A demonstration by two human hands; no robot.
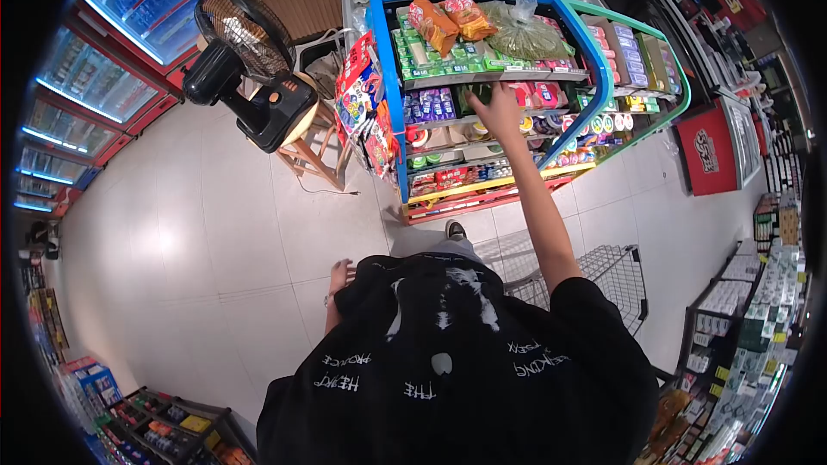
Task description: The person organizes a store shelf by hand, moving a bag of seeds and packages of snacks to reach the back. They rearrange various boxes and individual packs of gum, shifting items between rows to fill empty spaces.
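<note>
My right hand [500, 112] is stretched out to the second tier of a blue-framed candy rack [386, 60]. Its thumb and fingers are spread apart with nothing between them, just below the top shelf's edge. Left of this hand are a dark green pack [472, 97] and a row of purple packs [429, 107]; to its right lie pink and red packs [547, 95]. Above, the top shelf carries green gum packs [422, 56], two orange snack bags [435, 26] and a clear bag of green stuff [527, 32]. My left hand [342, 275] hangs low by my side, fingers loosely apart, holding nothing.
A black fan [258, 77] stands on a wooden stool [314, 151] left of the rack. Beside my right arm is a wire shopping cart [603, 280]. Drink coolers [95, 86] line the left; a red freezer [711, 146] and stocked shelves [732, 310] are at right.
</note>
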